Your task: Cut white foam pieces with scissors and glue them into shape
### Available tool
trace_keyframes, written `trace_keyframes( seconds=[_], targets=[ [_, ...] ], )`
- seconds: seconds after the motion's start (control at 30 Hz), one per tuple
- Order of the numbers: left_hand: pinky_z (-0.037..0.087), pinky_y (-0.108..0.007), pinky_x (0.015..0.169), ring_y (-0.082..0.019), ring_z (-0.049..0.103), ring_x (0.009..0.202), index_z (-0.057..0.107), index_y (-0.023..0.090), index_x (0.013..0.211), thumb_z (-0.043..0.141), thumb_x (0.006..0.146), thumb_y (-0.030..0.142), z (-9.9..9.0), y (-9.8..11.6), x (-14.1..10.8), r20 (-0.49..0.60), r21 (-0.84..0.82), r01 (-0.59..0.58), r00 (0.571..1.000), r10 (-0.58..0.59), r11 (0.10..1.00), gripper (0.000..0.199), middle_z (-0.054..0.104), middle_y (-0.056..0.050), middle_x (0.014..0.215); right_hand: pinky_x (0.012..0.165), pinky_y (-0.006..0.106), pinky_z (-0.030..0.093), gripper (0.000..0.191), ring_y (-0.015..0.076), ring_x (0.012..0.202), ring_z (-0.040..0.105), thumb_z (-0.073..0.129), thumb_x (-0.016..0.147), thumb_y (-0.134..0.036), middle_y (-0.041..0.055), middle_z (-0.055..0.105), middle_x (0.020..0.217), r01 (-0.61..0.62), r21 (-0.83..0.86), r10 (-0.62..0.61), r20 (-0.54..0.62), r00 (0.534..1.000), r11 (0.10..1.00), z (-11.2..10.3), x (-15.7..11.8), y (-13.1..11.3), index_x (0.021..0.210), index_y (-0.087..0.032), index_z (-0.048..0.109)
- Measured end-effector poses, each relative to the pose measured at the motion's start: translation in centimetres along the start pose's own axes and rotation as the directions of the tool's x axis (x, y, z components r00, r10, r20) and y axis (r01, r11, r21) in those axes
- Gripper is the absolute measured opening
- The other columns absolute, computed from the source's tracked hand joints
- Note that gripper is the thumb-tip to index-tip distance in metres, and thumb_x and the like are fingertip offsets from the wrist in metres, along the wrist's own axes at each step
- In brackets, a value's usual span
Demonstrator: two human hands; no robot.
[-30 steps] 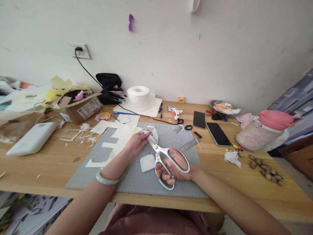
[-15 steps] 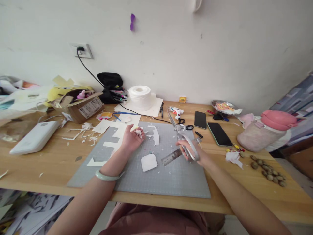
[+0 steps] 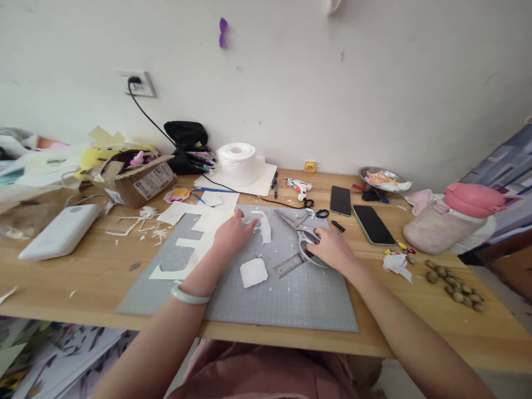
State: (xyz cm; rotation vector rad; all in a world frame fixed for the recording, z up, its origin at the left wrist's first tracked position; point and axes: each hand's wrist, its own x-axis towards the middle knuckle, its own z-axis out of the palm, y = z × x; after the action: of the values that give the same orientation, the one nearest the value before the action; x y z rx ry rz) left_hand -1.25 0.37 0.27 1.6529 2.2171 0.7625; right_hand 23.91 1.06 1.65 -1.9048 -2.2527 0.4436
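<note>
One pair of scissors (image 3: 301,233) over right half of mat (image 3: 291,310), blades pointing far-left, handles above ruler (image 3: 290,265). Right hand (image 3: 333,250): fingers curled on handles, gripping. Left hand (image 3: 228,235): palm down above mat, thumb and fingers parted; palm side hidden. Just right of it, curved paper scrap (image 3: 266,230). White pad (image 3: 254,272) flat on mat, left of ruler. Beyond mat: glue gun (image 3: 302,189), paper roll (image 3: 236,166). Farther right: green-edged phone (image 3: 373,224), bottle (image 3: 440,227).

Your cutting mat (image 3: 249,305)
At its right, scissors (image 3: 301,229) overlap the ruler (image 3: 288,266); behind it stands your tissue roll (image 3: 236,167).
</note>
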Motion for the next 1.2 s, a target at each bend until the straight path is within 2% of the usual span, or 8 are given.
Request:
trace_keyframes(
  seconds=[0.2,0.43,0.7,0.87,0.93,1.0,1.1,1.2],
  targets=[
    [0.042,-0.04,0.072,-0.036,0.06,0.09,0.053,0.015,0.109,0.044,0.082,0.05,1.3,0.8,0.4,0.143,0.254,-0.112,0.987,0.077,0.961,0.046,0.063,-0.022,0.097,0.062,0.03,0.035,0.033,0.0267,0.08,0.06,0.051,0.077,-0.043,0.0148,0.064,0.083,0.049,-0.092,-0.051,-0.015,0.999,0.995,0.1,-0.4,-0.7,0.089,-0.013,0.057],
    [0.04,-0.045,0.077,-0.038,0.059,0.087,0.053,0.016,0.069,0.055,0.076,0.02,1.9,0.6,1.3,0.079,-0.046,-0.09,0.993,0.093,0.995,0.009,0.056,-0.013,0.066,0.072,0.033,0.038,0.029,0.0264,0.084,0.059,0.049,0.08,-0.041,0.0148,0.064,0.087,0.088,-0.095,-0.092,-0.043,0.995,0.992,0.4,-0.7,-1.1,0.082,-0.014,0.059],
    [0.04,-0.037,0.075,-0.031,0.058,0.08,0.033,0.022,0.053,0.055,0.074,0.009,0.6,0.2,1.7,0.002,-0.234,-0.072,0.997,0.075,0.969,0.033,0.04,-0.003,0.053,0.092,0.037,0.035,0.018,0.0247,0.104,0.049,0.053,0.08,-0.031,0.0126,0.057,0.102,0.181,0.184,-0.158,-0.135,0.978,0.966,-0.7,-1.0,-2.3,0.087,-0.016,0.06],
    [0.041,-0.031,0.07,-0.022,0.055,0.067,0.043,0.022,0.069,0.044,0.086,0.021,-0.5,1.7,-0.9,-0.08,-0.245,-0.23,0.973,0.217,0.942,0.017,0.045,-0.002,0.059,0.083,0.035,0.044,0.034,0.0187,0.086,0.057,0.043,0.084,-0.046,0.0083,0.059,0.086,-0.127,0.961,-0.175,0.173,0.969,0.246,0.4,-2.2,-5.6,0.087,-0.016,0.057],
    [0.041,-0.028,0.067,-0.019,0.052,0.062,0.045,0.021,0.07,0.046,0.085,0.02,0.0,2.8,-2.5,0.053,-0.244,-0.406,0.901,0.43,0.881,0.014,0.047,-0.002,0.061,0.078,0.034,0.047,0.042,0.0181,0.079,0.059,0.034,0.088,-0.048,0.0099,0.06,0.08,-0.489,0.867,-0.265,0.451,0.853,-0.098,1.0,-2.4,-6.3,0.085,-0.013,0.057],
    [0.043,-0.029,0.068,-0.019,0.054,0.067,0.049,0.02,0.075,0.048,0.083,0.018,0.9,3.7,-3.7,0.219,-0.222,-0.629,0.712,0.667,0.745,0.008,0.054,-0.005,0.071,0.072,0.03,0.047,0.041,0.0156,0.07,0.059,0.03,0.091,-0.043,0.0069,0.06,0.07,-0.652,0.67,-0.307,0.575,0.758,-0.356,1.7,-2.5,-6.4,0.081,-0.013,0.056],
    [0.043,-0.033,0.075,-0.022,0.056,0.082,0.055,0.016,0.087,0.046,0.085,0.016,1.9,4.3,-4.3,0.257,-0.161,-0.877,0.406,0.877,0.453,0.008,0.06,-0.01,0.086,0.065,0.026,0.047,0.038,0.0126,0.06,0.058,0.026,0.094,-0.033,0.0024,0.059,0.062,-0.642,0.592,-0.266,0.6,0.755,-0.488,2.4,-2.6,-6.1,0.077,-0.016,0.054],
    [0.041,-0.035,0.083,-0.023,0.056,0.093,0.057,0.014,0.098,0.043,0.088,0.016,2.0,4.2,-4.2,0.23,-0.096,-0.954,0.255,0.939,0.283,0.017,0.064,-0.013,0.096,0.064,0.025,0.048,0.033,0.011,0.06,0.058,0.027,0.093,-0.028,0.0006,0.061,0.064,-0.625,0.588,-0.264,0.586,0.767,-0.513,2.9,-2.6,-5.8,0.076,-0.016,0.053]
  ],
)
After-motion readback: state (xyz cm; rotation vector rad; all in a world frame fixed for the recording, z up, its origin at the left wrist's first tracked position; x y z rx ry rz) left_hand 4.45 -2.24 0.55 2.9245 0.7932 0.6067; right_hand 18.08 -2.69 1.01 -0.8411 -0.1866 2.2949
